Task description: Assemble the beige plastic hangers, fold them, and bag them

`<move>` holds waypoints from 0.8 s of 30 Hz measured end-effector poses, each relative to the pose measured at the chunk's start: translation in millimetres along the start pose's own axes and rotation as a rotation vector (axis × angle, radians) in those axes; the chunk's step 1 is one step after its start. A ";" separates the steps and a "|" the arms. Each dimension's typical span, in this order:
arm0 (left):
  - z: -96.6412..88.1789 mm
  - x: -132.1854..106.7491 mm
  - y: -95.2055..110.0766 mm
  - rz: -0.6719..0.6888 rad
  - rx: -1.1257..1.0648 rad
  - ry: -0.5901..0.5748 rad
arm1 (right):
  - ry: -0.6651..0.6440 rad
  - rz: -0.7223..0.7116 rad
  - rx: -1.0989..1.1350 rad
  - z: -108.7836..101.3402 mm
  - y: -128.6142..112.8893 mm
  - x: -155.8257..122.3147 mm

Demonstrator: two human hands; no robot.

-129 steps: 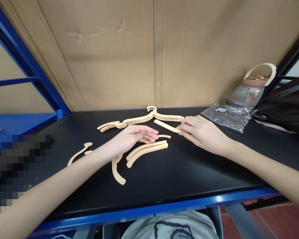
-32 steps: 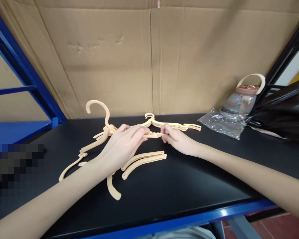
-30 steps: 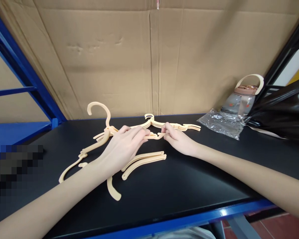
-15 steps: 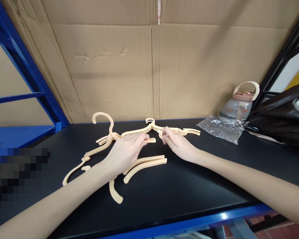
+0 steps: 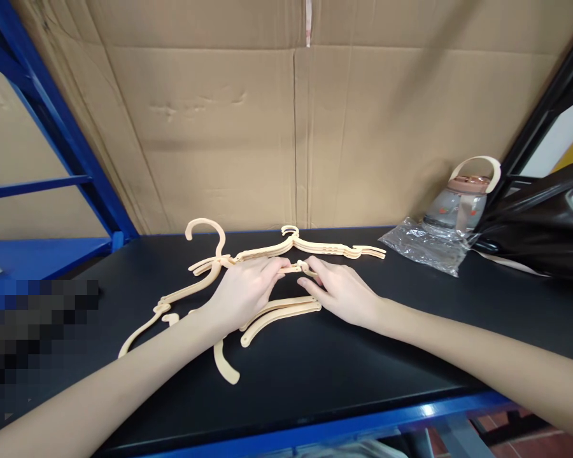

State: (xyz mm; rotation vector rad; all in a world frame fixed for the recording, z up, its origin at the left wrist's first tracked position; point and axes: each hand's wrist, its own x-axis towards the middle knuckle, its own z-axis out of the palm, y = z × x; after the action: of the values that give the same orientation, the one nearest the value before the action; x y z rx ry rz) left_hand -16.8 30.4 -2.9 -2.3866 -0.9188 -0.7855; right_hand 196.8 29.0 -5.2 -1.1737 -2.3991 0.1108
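Note:
My left hand [image 5: 251, 286] is closed round one arm of a cream plastic clothes hanger [image 5: 205, 280], whose hook rises at the left. That arm's end shows past my fingertips. My right hand [image 5: 339, 289] pinches a small cream hanger end piece [image 5: 305, 267] against this end; whether the two are joined I cannot tell. Just below my hands lie two curved hanger arms [image 5: 281, 315], side by side on the black table. A curved hook piece [image 5: 226, 366] shows partly under my left wrist. Behind my hands lie assembled hangers [image 5: 315, 246], stacked together.
A crumpled clear plastic bag [image 5: 424, 248] lies in front of a water bottle [image 5: 461, 197] with a cream handle at the right. A black bag [image 5: 530, 235] sits beside it. Cardboard [image 5: 219, 127] stands along the back, and a blue frame [image 5: 71, 140] rises at left.
My right hand has moved slightly left and brought the small end piece against the hanger arm in my left hand. The view has shifted slightly.

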 end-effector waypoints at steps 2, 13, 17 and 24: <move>0.1 -0.4 1.2 -0.026 -0.013 -0.021 | -0.015 -0.003 -0.055 0.4 -1.4 -1.1; -4.0 -2.6 9.2 -0.099 -0.028 -0.101 | -0.131 0.029 -0.463 2.8 -14.0 1.8; -4.9 -2.1 10.2 -0.114 -0.053 -0.126 | -0.117 0.017 -0.550 5.7 -15.0 3.2; -4.1 -0.7 10.3 -0.112 -0.076 -0.124 | -0.069 -0.045 -0.609 6.8 -13.5 2.0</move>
State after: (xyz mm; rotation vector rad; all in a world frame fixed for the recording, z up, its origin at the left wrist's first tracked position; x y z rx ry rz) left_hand -11.3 20.8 -2.6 -2.4912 -1.0994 -0.7323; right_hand 182.9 22.9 -6.8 -1.3767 -2.6012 -0.6460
